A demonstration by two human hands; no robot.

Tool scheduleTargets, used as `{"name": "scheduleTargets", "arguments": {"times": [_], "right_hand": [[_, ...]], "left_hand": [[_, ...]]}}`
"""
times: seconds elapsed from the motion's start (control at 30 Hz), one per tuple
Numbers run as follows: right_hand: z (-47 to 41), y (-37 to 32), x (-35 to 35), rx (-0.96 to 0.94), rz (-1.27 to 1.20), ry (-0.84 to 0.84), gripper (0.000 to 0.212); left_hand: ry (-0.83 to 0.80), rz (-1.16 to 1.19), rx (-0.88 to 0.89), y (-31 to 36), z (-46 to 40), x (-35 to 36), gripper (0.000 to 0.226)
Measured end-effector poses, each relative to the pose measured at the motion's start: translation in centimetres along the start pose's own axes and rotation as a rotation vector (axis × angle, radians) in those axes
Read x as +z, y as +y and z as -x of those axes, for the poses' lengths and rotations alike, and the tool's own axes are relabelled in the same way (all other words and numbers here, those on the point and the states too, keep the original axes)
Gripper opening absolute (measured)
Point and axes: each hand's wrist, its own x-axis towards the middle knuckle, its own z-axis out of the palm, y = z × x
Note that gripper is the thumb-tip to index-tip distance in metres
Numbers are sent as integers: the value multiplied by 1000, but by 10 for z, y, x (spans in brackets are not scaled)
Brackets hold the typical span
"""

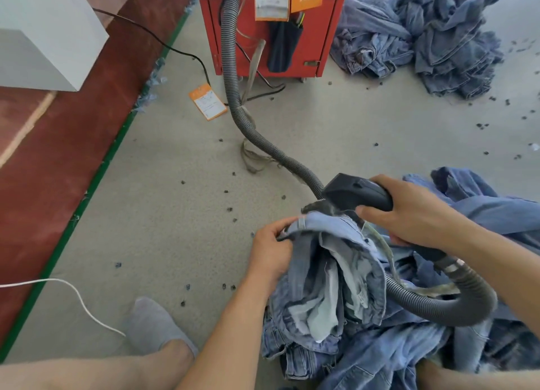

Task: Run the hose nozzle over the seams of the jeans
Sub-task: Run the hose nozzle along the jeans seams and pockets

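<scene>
Nozzle (358, 195) gripped by right-hand fingers (377, 212), touching jeans (330, 243).

The jeans (336, 272) were faded blue denim cloth, frayed at the raw inner seams, and the nozzle (358, 193) was matt black plastic on a ribbed grey plastic hose (233, 76). At the frame's top, the machine cabinet (330, 24) was red painted metal; the floor (163, 185) looked speckled, matt and grainy.

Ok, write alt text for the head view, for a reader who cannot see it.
A person's right hand holds a black hose nozzle against the bunched jeans, which the left hand grips at the edge. The grey hose runs back across the floor to a red machine.
</scene>
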Motion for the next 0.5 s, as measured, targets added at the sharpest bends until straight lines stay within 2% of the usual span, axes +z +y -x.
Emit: {"name": "scheduleTargets", "arguments": {"times": [0.1, 0.2, 0.37, 0.5], "right_hand": [[3, 1, -6, -24, -56, -58, 18], [6, 1, -7, -55, -39, -158, 22], [6, 3, 3, -97, -6, -322, 25], [4, -5, 9, -107, -127, -426, 18]], "left_hand": [[190, -23, -28, -8, -2, -3, 71], [282, 8, -52, -16, -5, -6, 74], [269, 233, -73, -19, -7, -3, 67], [198, 435, -82, -14, -3, 3, 47]]}}
